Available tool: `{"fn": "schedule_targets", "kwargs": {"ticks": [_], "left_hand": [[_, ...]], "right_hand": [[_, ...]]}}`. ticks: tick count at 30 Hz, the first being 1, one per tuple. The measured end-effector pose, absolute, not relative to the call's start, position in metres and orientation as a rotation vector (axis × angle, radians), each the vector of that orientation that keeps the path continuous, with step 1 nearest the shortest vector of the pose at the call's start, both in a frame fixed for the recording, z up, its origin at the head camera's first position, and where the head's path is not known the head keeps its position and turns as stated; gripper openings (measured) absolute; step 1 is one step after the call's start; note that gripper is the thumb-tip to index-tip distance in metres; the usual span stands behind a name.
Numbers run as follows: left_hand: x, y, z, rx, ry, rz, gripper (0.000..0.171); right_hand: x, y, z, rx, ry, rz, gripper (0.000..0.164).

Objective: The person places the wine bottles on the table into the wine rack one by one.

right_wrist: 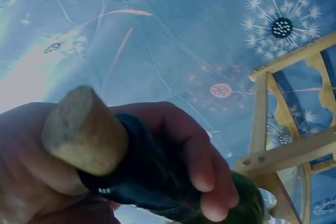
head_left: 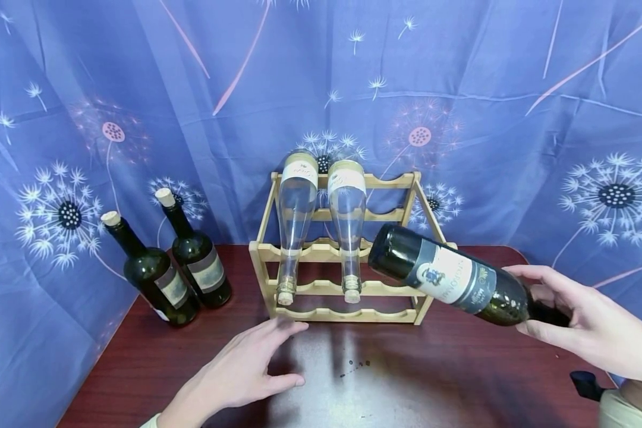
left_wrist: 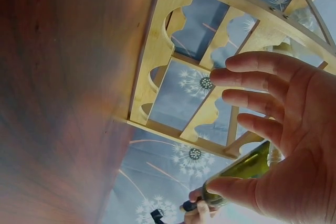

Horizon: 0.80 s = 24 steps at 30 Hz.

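Note:
My right hand (head_left: pixel 583 315) grips a dark green wine bottle (head_left: pixel 449 276) by its neck, the base pointing left and raised near the right side of the wooden wine rack (head_left: pixel 348 288). In the right wrist view a cork (right_wrist: pixel 86 132) sticks out past the curled fingers (right_wrist: pixel 202 166). Two clear glass bottles (head_left: pixel 298 220) (head_left: pixel 348 223) lie side by side on the rack's top tier, corked necks toward me. My left hand (head_left: pixel 241 365) hovers in front of the rack's lower left with fingers spread and nothing in it.
Two corked dark bottles (head_left: pixel 157 276) (head_left: pixel 200 255) stand upright on the red-brown table (head_left: pixel 406 380), left of the rack. Behind everything hangs a blue dandelion-print curtain (head_left: pixel 460 65). Lower tiers of the rack show scalloped wooden rails.

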State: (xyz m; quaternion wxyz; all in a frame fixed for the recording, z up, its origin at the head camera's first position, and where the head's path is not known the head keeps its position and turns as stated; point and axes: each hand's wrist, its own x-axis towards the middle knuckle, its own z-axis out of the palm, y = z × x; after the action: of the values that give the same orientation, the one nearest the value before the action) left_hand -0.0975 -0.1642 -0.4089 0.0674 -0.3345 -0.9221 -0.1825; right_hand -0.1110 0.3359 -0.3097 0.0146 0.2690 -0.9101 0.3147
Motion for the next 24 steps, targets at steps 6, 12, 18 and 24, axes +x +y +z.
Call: {"fn": "schedule_targets", "kwargs": {"ticks": [6, 12, 18, 24], "left_hand": [[-0.097, -0.164, -0.409, -1.01, -2.774, -0.548, 0.074], [-0.097, -0.164, -0.409, -1.012, -2.78, -0.549, 0.074], [-0.097, -0.164, -0.409, -1.009, -2.782, -0.549, 0.073], [-0.097, -0.164, -0.409, -1.011, -2.782, -0.544, 0.073]], "right_hand": [[-0.116, 0.324, -0.311, 0.824, -2.789, 1.07, 0.077], [-0.115, 0.307, -0.312, 0.822, -2.758, 1.153, 0.079], [-0.112, 0.287, -0.309, 0.849, -2.722, 1.33, 0.077], [-0.108, 0.271, -0.308, 0.721, -2.706, 1.557, 0.074]]}}
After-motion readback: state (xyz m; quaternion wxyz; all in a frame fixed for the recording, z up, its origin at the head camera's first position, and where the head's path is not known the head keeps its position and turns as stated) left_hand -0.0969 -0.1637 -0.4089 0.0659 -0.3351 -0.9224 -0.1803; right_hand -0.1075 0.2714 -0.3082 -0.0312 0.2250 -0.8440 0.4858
